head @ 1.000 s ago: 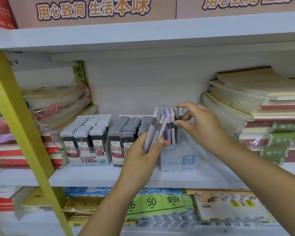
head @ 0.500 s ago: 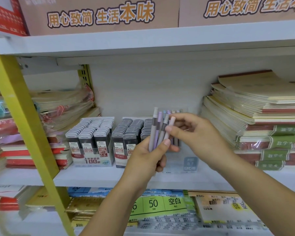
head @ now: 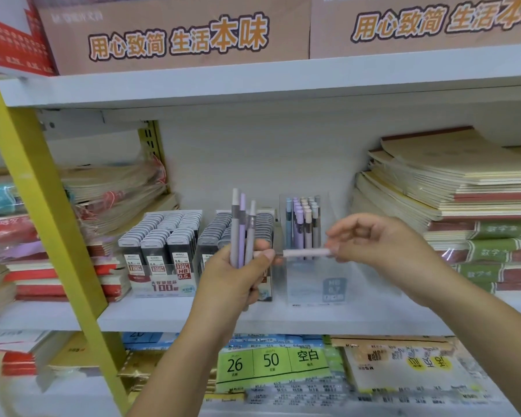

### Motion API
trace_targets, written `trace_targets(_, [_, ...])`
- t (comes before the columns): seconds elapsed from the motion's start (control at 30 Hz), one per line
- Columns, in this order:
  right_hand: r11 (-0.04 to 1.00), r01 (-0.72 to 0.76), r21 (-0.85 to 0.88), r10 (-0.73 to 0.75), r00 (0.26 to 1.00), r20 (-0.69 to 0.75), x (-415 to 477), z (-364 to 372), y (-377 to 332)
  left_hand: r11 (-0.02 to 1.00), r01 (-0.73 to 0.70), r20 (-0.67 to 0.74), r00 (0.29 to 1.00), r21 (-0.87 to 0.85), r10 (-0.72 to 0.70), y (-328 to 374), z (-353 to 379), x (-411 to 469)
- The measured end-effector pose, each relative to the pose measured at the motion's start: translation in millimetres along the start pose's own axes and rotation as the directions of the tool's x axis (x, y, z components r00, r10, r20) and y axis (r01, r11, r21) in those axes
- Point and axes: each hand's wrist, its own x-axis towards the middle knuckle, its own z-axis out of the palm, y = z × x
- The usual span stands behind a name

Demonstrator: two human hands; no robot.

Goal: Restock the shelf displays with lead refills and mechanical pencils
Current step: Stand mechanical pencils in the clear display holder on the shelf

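Near the shelf's (head: 163, 314) front edge, the right hand (head: 382, 242) is pinching a pink pencil (head: 306, 252) crosswise before the holder (head: 313, 284); the left hand (head: 238, 278) is gripping three upright pencils (head: 238, 233).

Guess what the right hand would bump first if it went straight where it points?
Probably the left hand, gripping a bunch of pencils. The right hand points leftward, and its pink pencil nearly reaches that thumb; depth is unclear.
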Motion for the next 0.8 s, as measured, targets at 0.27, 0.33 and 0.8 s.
trace_targets(0.27, [0.818, 0.289, -0.496, -0.216, 0.955, 0.201, -6.2, 20.6, -20.2, 0.934, -0.208, 0.086, 0.978, 0.289, 0.191, 20.3, 18.9, 2.1])
trace_targets(0.33, [0.854, 0.276, -0.441, -0.214, 0.959, 0.186, -2.0, 12.4, -23.6, 0.949, -0.186, 0.09, 0.982, 0.256, 0.168, 19.3, 20.6, 1.2])
trace_targets(0.8, [0.902, 0.42, -0.096, -0.43, 0.862, -0.27, 39.6, 6.3, 8.3, 0.936, -0.147, 0.062, 0.989, 0.32, 0.134, -12.2, 22.5, -1.0])
